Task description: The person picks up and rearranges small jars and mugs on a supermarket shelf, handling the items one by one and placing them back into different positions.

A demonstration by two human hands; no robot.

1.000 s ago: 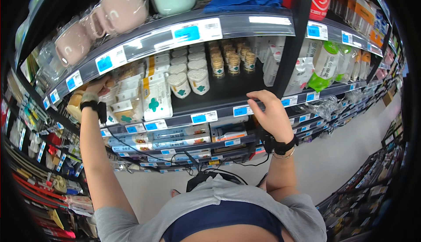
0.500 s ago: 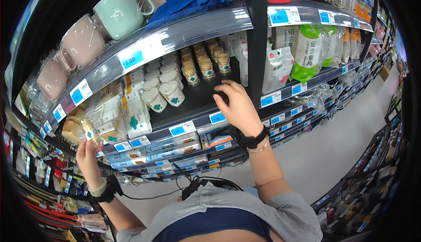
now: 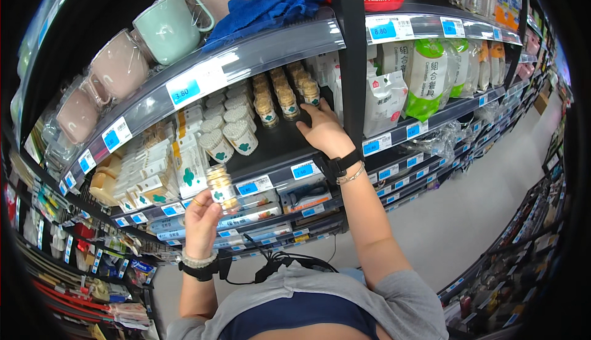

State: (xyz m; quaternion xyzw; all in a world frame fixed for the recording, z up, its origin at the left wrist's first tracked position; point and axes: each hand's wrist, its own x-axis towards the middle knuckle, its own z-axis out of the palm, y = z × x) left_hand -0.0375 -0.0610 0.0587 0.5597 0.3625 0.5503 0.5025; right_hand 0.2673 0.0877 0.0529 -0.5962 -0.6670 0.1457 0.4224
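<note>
My left hand (image 3: pixel 203 222) is closed around the lower part of a small clear jar (image 3: pixel 222 187). The jar is tilted, packed with pale yellowish pieces, and carries a white label with a green clover; it is held in front of the shelf edge. My right hand (image 3: pixel 326 133) reaches onto the shelf with its fingers apart, fingertips beside the front of a row of similar jars (image 3: pixel 287 104). Its fingers are right at the rightmost front jar (image 3: pixel 309 92); whether they touch it I cannot tell. Left of these jars stand round tubs of cotton swabs (image 3: pixel 240 138).
Flat white packets (image 3: pixel 189 170) fill the shelf's left part. Wrapped mugs (image 3: pixel 166 29) and a blue cloth (image 3: pixel 268 13) lie on the shelf above. A black upright post (image 3: pixel 352 63) stands right of my hand, with bagged tableware (image 3: pixel 426 78) beyond it. Price tags line the shelf edges.
My left hand has moved right with the small jar, away from the shelf's left end. My right hand has moved slightly left and forward, up to the rightmost front jar.
</note>
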